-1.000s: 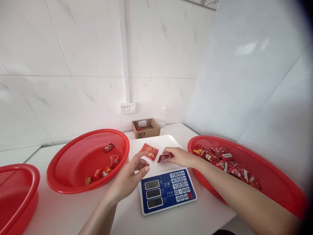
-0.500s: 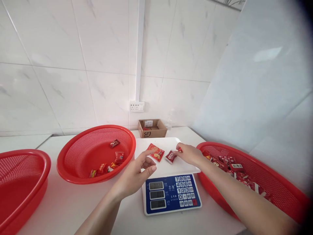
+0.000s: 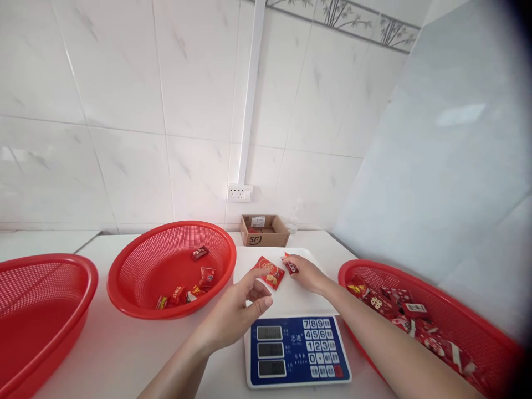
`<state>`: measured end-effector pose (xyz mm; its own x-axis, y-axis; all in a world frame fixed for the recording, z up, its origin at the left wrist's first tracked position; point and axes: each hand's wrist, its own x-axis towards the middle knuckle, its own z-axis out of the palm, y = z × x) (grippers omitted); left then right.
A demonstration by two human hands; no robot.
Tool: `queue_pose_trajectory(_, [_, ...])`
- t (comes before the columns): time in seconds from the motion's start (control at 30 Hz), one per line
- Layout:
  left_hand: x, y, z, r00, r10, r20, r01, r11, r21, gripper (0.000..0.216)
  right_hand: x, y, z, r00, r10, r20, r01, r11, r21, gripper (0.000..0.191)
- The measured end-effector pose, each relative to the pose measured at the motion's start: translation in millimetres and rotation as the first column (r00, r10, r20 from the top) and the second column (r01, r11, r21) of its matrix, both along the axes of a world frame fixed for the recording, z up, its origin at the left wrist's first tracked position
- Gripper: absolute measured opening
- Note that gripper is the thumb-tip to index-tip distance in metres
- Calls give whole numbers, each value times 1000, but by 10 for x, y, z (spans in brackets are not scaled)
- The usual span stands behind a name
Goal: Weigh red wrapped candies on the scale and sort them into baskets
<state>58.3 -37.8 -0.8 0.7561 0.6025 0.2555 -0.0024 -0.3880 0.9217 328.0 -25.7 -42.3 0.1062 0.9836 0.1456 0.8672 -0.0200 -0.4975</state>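
Note:
My right hand (image 3: 305, 272) is over the white scale pan (image 3: 310, 299), its fingers closed on a small dark red candy packet (image 3: 291, 267). A bit of red-orange wrapper shows beside that packet; whether it is a second piece I cannot tell. Flat on the pan lies a larger bright red packet (image 3: 270, 272) with gold print. My left hand (image 3: 239, 310) hovers at the pan's near left, thumb and fingers apart with nothing in them, its fingertips overlapping the red packet's edge in view. The digital scale's blue keypad panel (image 3: 297, 352) faces me below both hands.
To the left stands a red plastic basket (image 3: 124, 299) with several candies inside, and another red basket (image 3: 89, 277) at the far left. A red basket (image 3: 347, 271) full of packets is on the right. Behind the pan are a cardboard box (image 3: 268, 239) and a clear bottle (image 3: 293, 221).
My right hand has closed on the dark red packet that lay on the pan. My left hand stays open near the red packet. The view has tilted up and shifted slightly left.

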Motion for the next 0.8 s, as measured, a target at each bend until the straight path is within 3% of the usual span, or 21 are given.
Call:
queue_pose_trajectory(0.27, [-12, 20, -26, 999, 34, 31, -35, 999, 31, 37, -329, 49, 1, 970, 70, -232, -58, 997, 58, 41])
queue_pose_trajectory(0.47, [5, 80, -120, 972, 200, -122, -163, 952, 259, 40, -376, -51, 12, 967, 39, -252, -32, 999, 29, 48])
queue_pose_trajectory(0.63, [62, 117, -262, 921, 247, -303, -73, 870, 488, 48, -417, -141, 57, 943, -18, -331, 8, 999, -33, 48])
queue_pose_trajectory(0.8, [74, 107, -278, 886, 259, -385, -23, 852, 523, 47, -464, -190, 47, 939, -8, -343, -13, 998, -59, 47])
